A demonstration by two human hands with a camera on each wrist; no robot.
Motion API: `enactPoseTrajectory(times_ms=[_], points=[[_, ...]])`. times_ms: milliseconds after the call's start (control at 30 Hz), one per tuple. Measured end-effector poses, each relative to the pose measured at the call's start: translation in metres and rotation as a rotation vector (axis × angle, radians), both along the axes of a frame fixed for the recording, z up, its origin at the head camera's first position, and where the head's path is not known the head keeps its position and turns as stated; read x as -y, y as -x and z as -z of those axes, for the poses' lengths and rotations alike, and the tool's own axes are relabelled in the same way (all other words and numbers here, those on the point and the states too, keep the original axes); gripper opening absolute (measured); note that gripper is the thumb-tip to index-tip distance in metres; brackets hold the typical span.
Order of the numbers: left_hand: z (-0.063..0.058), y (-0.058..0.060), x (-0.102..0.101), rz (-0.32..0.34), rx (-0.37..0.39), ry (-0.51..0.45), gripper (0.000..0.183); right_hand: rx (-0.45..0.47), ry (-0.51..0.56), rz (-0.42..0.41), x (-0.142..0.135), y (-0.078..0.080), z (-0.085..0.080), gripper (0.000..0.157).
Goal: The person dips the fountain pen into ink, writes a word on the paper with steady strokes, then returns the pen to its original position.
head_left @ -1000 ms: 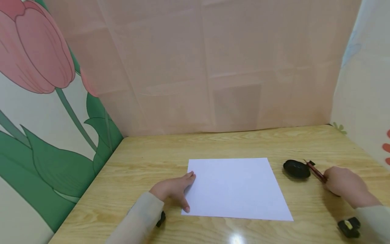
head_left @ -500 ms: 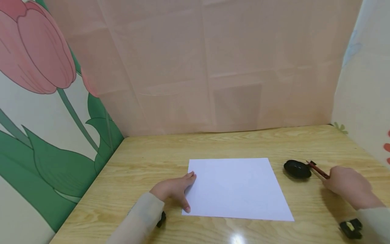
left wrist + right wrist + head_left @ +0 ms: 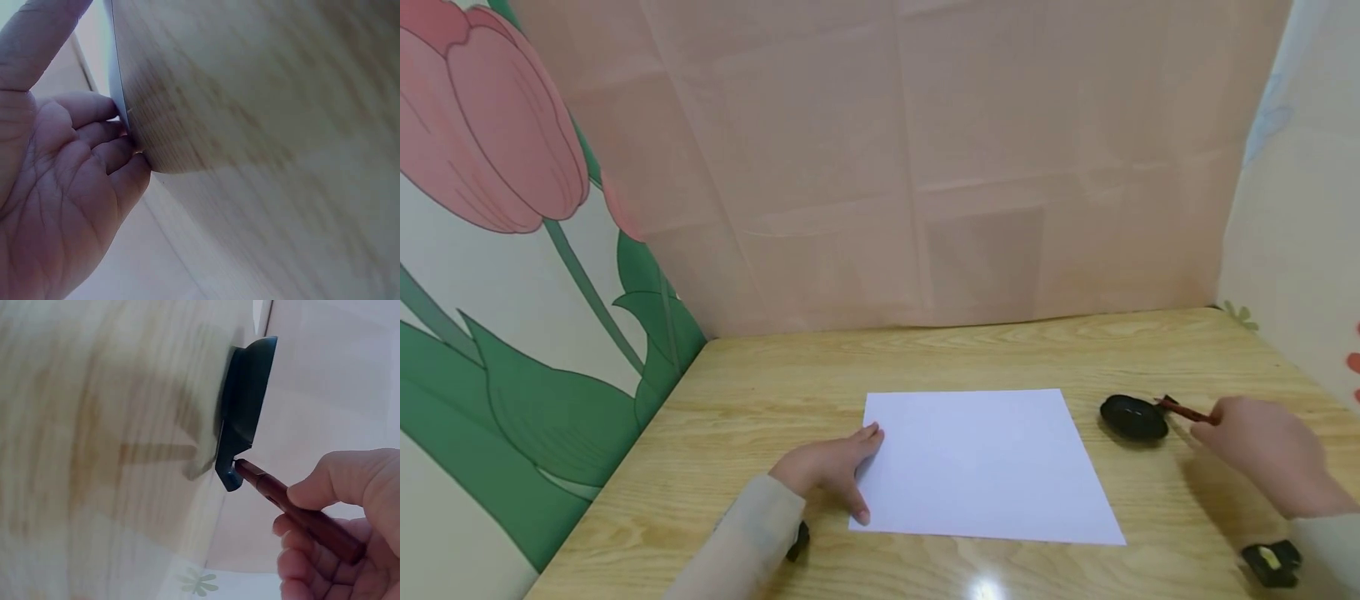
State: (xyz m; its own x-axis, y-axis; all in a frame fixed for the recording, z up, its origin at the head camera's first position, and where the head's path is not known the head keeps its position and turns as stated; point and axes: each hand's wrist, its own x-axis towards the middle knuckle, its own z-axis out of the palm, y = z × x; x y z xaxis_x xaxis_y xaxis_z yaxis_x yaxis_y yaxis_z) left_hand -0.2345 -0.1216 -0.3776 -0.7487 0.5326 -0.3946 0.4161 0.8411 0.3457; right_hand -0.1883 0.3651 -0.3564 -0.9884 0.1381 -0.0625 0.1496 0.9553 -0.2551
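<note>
A sheet of white paper (image 3: 988, 467) lies flat on the wooden table. My left hand (image 3: 831, 467) rests on its left edge with thumb and fingers spread; the left wrist view shows the fingertips (image 3: 140, 165) at the table surface. To the right of the paper sits a black ink dish (image 3: 1133, 418) with a notched end. My right hand (image 3: 1266, 450) pinches a reddish-brown writing brush (image 3: 312, 522) between thumb and curled fingers. In the right wrist view the brush slants up to the notch of the dish, its front end right beside it. The bristles are hidden.
The wooden table (image 3: 760, 375) runs back to a pinkish-tan sheet (image 3: 820, 167) hung behind it. A wall with a painted tulip (image 3: 512, 125) stands on the left, a pale wall (image 3: 1300, 233) on the right. A black wrist device (image 3: 1272, 564) shows below the right sleeve.
My right hand has risen slightly and shifted right, and the brush now lies more level, with its front end still at the dish's notch. The left hand and paper stay put.
</note>
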Motion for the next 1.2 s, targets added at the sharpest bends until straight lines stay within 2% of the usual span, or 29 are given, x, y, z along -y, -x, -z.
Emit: enactPoseTrajectory(times_ms=[167, 467, 667, 900, 1000, 1200], points=[[0.000, -0.001, 0.000, 0.000, -0.008, 0.008, 0.114, -0.049, -0.001, 0.023, 0.001, 0.000, -0.004, 0.037], [-0.001, -0.003, 0.000, -0.014, -0.003, 0.010, 0.113, -0.334, 0.012, 0.051, 0.007, 0.001, -0.001, 0.038], [-0.001, -0.002, -0.001, -0.011, -0.002, 0.005, 0.113, -0.447, 0.031, 0.095, 0.008, 0.006, 0.002, 0.049], [0.001, -0.002, -0.001, -0.016, 0.010, 0.001, 0.112, -0.627, 0.149, 0.171, 0.016, 0.016, 0.001, 0.045], [0.002, -0.002, -0.001, -0.022, 0.012, -0.004, 0.112, -0.677, 0.204, 0.192, 0.020, 0.019, -0.003, 0.044], [0.001, -0.002, -0.001, -0.024, 0.010, -0.004, 0.112, -0.734, 0.277, 0.154, 0.027, 0.024, -0.009, 0.042]])
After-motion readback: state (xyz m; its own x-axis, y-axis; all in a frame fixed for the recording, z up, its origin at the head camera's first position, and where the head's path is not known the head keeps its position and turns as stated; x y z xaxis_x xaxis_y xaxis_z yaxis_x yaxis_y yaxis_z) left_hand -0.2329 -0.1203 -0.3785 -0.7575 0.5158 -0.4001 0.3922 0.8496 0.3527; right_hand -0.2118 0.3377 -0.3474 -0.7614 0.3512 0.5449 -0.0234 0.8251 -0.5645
